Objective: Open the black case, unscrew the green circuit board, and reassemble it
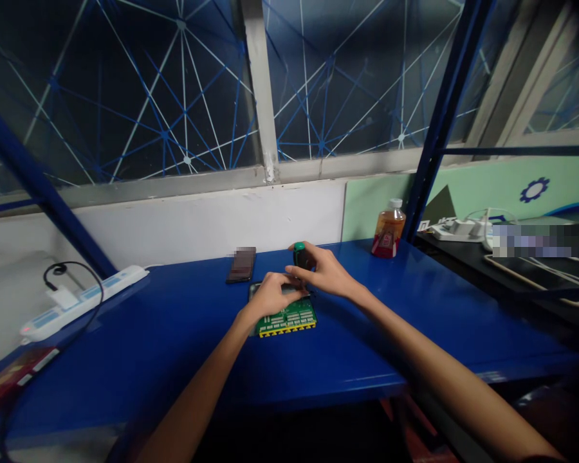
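A green circuit board (289, 316) with a yellow strip along its near edge lies on the blue table, its far part covered by my hands. My left hand (273, 297) rests over the board's far left part. Its thumb and fingers come together near the board's far right corner; what they pinch there, if anything, is too small to make out. Just above and to the right, my right hand (325, 270) is closed around a screwdriver (299, 254) with a black handle and green top, held roughly upright. Where its tip touches cannot be seen.
A dark phone (242, 264) lies behind the board to the left. At the back right stands a drink bottle (388, 229). A white power strip (84, 303) with a black cable runs along the left side, near a red box (17, 376). Blue metal posts (437, 128) frame the table (174, 347).
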The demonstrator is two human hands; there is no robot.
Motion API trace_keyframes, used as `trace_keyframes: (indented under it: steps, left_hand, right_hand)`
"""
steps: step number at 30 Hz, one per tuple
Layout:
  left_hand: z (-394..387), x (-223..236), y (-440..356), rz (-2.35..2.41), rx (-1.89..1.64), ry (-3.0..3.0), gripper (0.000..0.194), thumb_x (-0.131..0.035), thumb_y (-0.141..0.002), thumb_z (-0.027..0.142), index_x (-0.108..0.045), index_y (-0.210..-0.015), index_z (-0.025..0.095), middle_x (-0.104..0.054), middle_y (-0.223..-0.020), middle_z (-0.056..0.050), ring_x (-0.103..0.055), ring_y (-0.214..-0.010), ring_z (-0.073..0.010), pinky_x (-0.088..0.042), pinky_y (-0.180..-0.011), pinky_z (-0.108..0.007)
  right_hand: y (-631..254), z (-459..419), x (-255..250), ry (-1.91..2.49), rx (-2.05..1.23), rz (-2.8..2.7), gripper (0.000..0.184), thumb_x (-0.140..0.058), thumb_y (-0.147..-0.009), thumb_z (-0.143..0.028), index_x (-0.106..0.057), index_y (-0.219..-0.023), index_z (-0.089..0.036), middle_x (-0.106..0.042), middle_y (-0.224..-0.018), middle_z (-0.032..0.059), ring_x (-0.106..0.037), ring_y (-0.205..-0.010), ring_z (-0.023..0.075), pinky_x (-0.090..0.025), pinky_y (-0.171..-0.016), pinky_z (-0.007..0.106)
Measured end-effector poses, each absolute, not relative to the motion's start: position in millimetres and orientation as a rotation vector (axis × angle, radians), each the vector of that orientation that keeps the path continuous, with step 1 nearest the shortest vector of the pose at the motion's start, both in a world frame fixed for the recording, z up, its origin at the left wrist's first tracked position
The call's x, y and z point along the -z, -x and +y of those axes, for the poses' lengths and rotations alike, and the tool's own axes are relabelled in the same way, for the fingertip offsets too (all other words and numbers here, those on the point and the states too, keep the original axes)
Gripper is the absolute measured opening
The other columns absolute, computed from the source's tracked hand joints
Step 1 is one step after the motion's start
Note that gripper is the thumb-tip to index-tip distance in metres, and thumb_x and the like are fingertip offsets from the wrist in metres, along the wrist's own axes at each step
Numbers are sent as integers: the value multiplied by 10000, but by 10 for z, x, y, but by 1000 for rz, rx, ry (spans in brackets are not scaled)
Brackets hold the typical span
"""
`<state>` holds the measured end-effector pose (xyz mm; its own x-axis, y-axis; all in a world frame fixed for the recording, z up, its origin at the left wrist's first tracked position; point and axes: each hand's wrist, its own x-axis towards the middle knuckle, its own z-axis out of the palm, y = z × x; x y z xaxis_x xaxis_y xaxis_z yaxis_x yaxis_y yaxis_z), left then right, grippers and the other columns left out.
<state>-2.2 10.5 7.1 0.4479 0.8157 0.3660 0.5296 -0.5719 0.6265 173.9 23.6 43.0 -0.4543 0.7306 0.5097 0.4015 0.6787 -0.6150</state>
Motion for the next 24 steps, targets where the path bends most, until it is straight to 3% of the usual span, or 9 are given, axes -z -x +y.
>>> trace_keyframes:
  steps: [5, 12, 24]
  left_hand:
    - [89, -100, 14, 1042, -868, -2355, 209, -593, -805, 186, -750, -941, 160, -750, -922, -60, -681, -913, -219, -482, -822, -283]
    - [108, -74, 29, 1128, -867, -2283, 175, -640, -795, 265, -767, -880, 181, -755, -904, -60, -692, -880, -225, -491, -802, -287]
    - [133, -43, 57, 1069, -870, -2310, 181, -621, -809, 233, -755, -911, 169, -751, -927, -63, -688, -891, -220, -496, -810, -293]
  right_hand:
    - [-1731, 221, -434, 861, -563, -2095, 430, -563, -833, -511, -559, -1134, -205, -573, -661, -13, -496, -547, 120, -348, -517, 270]
    - [-1750, 228, -430, 885, -516, -2097, 433, -589, -816, -497, -564, -1143, -215, -540, -649, -30, -466, -568, 119, -348, -542, 271]
    - [-1739, 222, -438, 853, -557, -2101, 418, -609, -807, -468, -572, -1121, -194, -533, -631, -30, -483, -560, 116, -375, -529, 258]
